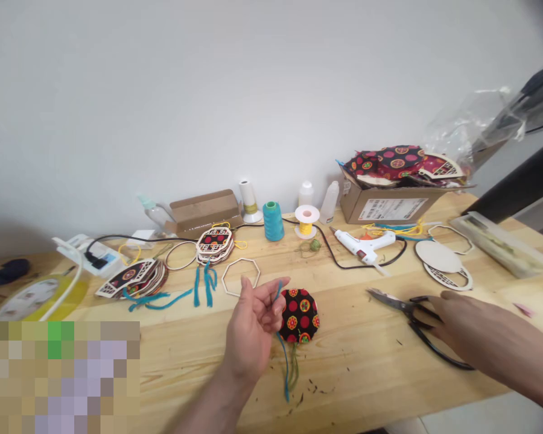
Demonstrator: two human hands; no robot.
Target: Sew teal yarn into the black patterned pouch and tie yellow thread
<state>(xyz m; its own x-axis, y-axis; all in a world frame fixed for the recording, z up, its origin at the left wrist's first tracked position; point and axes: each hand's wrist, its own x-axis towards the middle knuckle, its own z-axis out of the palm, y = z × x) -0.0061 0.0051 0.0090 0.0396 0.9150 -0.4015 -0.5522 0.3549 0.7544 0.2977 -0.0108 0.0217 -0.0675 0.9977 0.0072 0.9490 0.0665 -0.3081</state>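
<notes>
Near the middle of the table, my left hand (256,316) pinches a teal cord (286,364) that hangs down below its fingers. Beside it, a round black fabric piece (301,316) with red and orange flower patterns lies on the wood, and olive green threads (294,374) trail from its lower edge. On the right, my right hand (450,322) is at the black handles of the scissors (400,304), fingers round one loop. The scissors lie on the table with their blades pointing left.
A white glue gun (364,246) with a black cable lies behind the scissors. Thread spools, including a teal cone (273,222), stand along the wall. A cardboard box (389,202) of fabric pieces stands back right; decorated stacks (215,244) lie left. A wooden octagon frame (225,286) is nearby.
</notes>
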